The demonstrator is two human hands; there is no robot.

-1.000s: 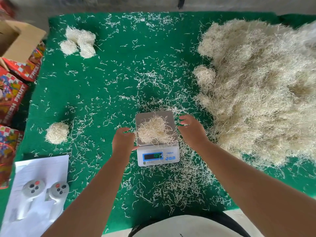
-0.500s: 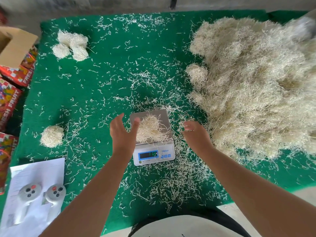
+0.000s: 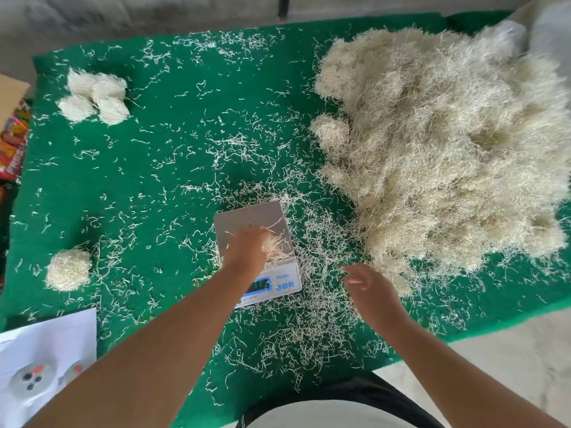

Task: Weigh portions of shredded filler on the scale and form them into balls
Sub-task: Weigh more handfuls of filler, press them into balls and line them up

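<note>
A small digital scale (image 3: 251, 217) with a steel pan sits on the green mat (image 3: 173, 168). My left hand (image 3: 247, 248) lies on the pan and grips the portion of shredded filler (image 3: 273, 242) there, hiding most of it. My right hand (image 3: 367, 285) hovers right of the scale with loose fingers, holding nothing. A big heap of pale shredded filler (image 3: 448, 143) fills the right side. One formed ball (image 3: 68, 269) lies at the left, and several more balls (image 3: 94, 98) sit at the far left corner.
Loose shreds litter the mat around the scale. White paper (image 3: 61, 338) with two grey controllers (image 3: 29, 379) lies at the near left. Colourful fruit boxes (image 3: 14, 140) stand off the left edge. The mat's near edge runs just before my body.
My left hand moved from beside the scale onto the pan and closed over the filler portion. My right hand drew back, down and to the right, away from the scale.
</note>
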